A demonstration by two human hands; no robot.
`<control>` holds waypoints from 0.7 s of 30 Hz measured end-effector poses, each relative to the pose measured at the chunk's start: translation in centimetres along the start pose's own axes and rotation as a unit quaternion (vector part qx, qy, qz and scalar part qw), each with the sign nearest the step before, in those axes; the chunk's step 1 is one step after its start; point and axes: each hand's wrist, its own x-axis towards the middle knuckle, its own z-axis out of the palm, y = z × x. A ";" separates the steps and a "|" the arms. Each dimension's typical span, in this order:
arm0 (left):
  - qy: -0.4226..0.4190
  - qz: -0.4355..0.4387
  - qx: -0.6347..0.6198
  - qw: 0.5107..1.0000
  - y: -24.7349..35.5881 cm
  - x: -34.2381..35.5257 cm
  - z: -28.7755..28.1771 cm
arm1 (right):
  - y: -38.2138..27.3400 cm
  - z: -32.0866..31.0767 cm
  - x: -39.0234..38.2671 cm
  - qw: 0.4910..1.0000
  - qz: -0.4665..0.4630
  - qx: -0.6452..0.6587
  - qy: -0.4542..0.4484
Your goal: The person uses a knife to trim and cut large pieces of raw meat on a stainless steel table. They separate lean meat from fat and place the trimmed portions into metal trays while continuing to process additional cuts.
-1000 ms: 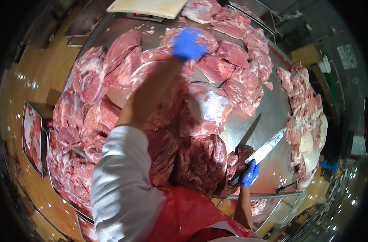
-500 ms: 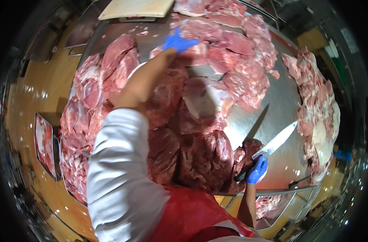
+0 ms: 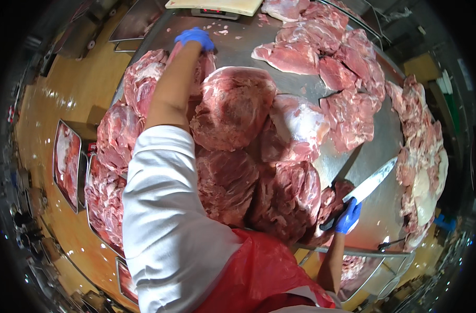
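My left hand (image 3: 194, 39) is touching a raw meat cut (image 3: 205, 65), grip unclear; my right hand (image 3: 349, 216) is clasping a butcher's knife (image 3: 372, 180). Flatter cuts (image 3: 293, 56), seemingly trimmed, are lying rightward of my left; bulkier chunks (image 3: 233, 107), seemingly untrimmed, between both.

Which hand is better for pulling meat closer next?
Probably the left hand: it is already at the far end of a meat piece, while the right hand is busy holding a knife.
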 end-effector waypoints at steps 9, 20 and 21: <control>-0.023 0.165 -0.028 0.986 -4.8 -2.8 4.0 | 0.1 0.0 0.0 0.998 0.003 -0.057 0.006; 0.255 0.578 -0.323 0.705 20.1 -20.2 6.3 | 0.4 -0.1 0.5 0.972 0.040 0.230 0.001; 0.121 0.566 -0.258 0.774 25.3 -22.9 5.3 | 0.8 -1.2 0.6 0.977 0.051 0.209 0.001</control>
